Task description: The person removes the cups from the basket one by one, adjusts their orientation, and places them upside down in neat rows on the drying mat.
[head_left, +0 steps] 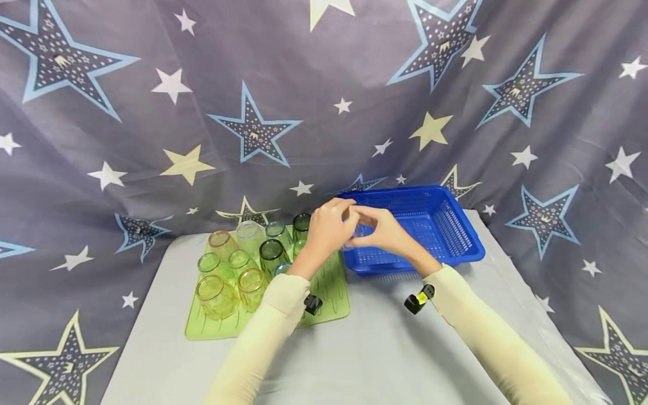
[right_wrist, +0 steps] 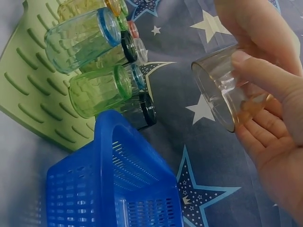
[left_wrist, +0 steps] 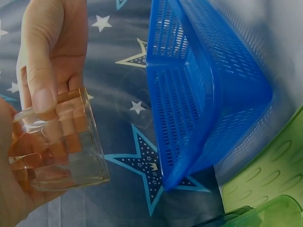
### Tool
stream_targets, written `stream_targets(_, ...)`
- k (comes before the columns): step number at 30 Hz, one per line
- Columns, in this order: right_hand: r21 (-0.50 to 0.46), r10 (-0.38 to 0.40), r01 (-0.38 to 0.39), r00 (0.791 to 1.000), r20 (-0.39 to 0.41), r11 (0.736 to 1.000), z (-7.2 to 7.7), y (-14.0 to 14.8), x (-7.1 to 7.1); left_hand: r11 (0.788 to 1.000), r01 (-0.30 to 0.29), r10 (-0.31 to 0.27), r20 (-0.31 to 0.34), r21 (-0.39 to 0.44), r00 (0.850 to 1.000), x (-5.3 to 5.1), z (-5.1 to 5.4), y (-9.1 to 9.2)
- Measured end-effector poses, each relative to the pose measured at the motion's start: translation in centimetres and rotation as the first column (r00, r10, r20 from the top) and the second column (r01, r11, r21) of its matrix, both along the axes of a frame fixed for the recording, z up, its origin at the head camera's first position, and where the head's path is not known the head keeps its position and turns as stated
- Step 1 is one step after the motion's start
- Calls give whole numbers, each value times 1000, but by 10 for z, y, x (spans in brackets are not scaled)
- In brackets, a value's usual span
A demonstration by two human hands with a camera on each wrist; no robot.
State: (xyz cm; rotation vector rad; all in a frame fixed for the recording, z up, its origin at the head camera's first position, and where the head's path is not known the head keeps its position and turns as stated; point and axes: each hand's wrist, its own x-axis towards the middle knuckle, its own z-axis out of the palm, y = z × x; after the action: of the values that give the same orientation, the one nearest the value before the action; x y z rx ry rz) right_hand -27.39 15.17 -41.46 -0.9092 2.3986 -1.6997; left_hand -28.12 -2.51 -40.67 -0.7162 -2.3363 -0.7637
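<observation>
My left hand and right hand meet at the near left side of the blue basket in the head view. Between them they grip one clear glass tumbler, which shows a faint amber tint. In the left wrist view the right thumb lies along the tumbler's side, with the left hand round its other end. The right wrist view shows the tumbler tilted, its wide rim facing away from the right palm. Fingers hide most of the tumbler in the head view.
Left of the hands, a green ridged mat bears several coloured glasses, among them a yellow glass and a dark green glass. The blue perforated basket stands at the back right of the white table. A star-patterned curtain hangs behind.
</observation>
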Motion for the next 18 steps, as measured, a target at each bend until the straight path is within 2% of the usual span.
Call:
stream_targets(3, 13, 0, 0, 1000, -2, 1000, 6, 3, -1, 1000, 25, -25, 8, -5, 1000, -2, 6, -3)
stream_targets(6, 34, -19, 19, 1000, -3, 999, 9, 16, 1, 999, 45, -44, 22, -22, 999, -2, 8, 0)
stream_targets(9, 49, -28, 28, 1000, 3, 998, 9, 26, 2, 999, 33, -33, 20, -32, 999, 0, 4, -4)
stream_targets(14, 79, -1, 2, 1000, -17, 997, 12, 29, -4, 999, -42, 42, -13, -8, 999, 9, -6, -24)
stream_targets(18, 117, -27, 33, 998, -52, 993, 18, 36, -12, 999, -45, 45, -17, -5, 999, 14, -14, -37)
